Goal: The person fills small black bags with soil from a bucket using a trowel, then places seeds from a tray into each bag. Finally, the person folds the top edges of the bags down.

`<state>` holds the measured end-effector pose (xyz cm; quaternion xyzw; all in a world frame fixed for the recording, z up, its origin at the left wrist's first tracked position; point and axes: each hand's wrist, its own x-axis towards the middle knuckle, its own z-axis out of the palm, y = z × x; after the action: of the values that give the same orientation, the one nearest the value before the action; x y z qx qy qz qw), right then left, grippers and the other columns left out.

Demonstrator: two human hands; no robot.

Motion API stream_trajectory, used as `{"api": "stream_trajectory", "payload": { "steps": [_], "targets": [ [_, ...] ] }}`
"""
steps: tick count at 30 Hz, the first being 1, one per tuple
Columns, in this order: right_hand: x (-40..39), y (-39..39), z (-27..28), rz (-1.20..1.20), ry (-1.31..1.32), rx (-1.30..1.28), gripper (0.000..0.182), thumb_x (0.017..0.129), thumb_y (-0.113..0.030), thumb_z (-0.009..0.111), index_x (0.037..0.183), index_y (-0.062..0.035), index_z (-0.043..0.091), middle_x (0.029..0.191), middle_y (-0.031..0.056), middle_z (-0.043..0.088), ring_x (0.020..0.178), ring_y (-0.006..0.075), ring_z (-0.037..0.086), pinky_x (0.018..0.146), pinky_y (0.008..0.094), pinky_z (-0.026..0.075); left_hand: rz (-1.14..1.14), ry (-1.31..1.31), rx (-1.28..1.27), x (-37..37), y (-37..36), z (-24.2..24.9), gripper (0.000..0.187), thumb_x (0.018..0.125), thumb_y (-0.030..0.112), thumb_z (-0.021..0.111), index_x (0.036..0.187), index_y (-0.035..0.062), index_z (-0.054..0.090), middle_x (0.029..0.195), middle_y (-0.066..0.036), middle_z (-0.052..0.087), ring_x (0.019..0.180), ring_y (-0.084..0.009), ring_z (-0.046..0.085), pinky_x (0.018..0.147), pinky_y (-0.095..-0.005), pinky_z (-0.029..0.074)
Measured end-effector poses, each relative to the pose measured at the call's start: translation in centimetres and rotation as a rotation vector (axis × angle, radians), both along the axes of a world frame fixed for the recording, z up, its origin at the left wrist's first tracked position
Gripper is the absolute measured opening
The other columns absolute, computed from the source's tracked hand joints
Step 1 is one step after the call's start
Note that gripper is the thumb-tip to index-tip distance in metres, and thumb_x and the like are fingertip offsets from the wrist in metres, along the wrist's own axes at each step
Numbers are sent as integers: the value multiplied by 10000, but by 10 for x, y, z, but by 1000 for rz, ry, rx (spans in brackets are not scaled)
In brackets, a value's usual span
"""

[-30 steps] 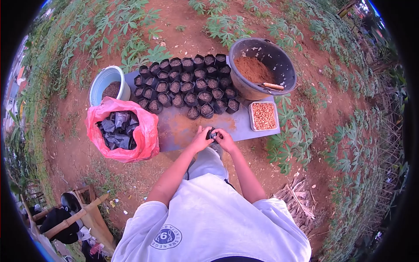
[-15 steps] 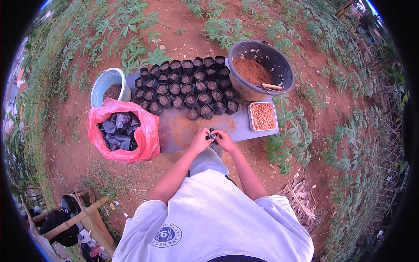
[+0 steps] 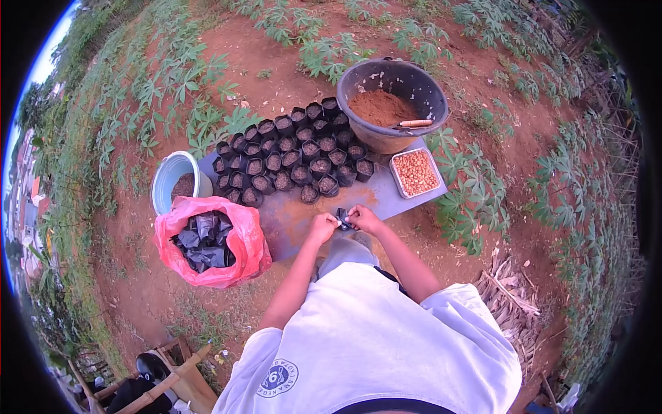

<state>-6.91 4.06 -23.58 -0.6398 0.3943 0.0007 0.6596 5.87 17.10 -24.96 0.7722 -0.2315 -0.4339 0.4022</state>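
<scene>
Just past the near edge of the table, a small black plastic seedling bag [image 3: 342,217] is pinched between my two hands. My left hand [image 3: 323,227] grips one side of it, and my right hand [image 3: 363,218] has its fingers closed on the other. Part of the bag is hidden by my fingers. Several soil-filled black seedling bags [image 3: 288,159] stand upright in rows farther back on the table. To the left, a pink plastic bag [image 3: 249,238] holds folded black bags like the one in my hands.
A light blue bucket [image 3: 162,181] with dark soil stands behind the pink bag. At the back right, a large black tub [image 3: 389,136] holds reddish soil and a wooden-handled tool [image 3: 414,123]. Beside it lies a clear container of corn kernels [image 3: 416,172]. Leafy plants [image 3: 463,179] grow around the grey table [image 3: 279,238].
The view has turned slightly, so the table appears tilted. Both hands keep hold of the black bag, which shows a little more between my fingers.
</scene>
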Motion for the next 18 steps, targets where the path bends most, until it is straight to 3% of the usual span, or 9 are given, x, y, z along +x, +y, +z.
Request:
{"api": "stream_trajectory", "payload": {
  "steps": [2,8,11,18],
  "targets": [
    [1,1,6,78,39,-38,230,829,-117,719,936,-37,532,739,35,587,606,115,572,516,270,481,-2,20,13,1,-3,-1,133,766,130,754,758,26,670,671,-57,654,595,-134,603,571,-299,474],
    [11,-10,7,235,193,-129,241,807,-123,734,911,-27,539,719,50,609,591,130,600,501,279,484,-34,42,32,6,-8,-8,130,773,125,748,754,26,667,616,-52,640,512,-123,581,512,-295,456],
    [14,-16,13,332,200,-184,252,791,-151,751,880,-29,549,698,64,630,586,140,614,506,292,488,-63,14,66,4,-9,17,125,784,122,731,755,21,664,621,-63,644,543,-134,601,542,-304,472],
    [26,-26,25,500,319,-222,302,752,-270,788,760,-38,595,642,67,644,563,144,615,506,302,486,-97,57,115,6,-11,23,195,795,201,729,791,17,664,690,-93,668,633,-177,628,627,-346,494]
  ]
}}
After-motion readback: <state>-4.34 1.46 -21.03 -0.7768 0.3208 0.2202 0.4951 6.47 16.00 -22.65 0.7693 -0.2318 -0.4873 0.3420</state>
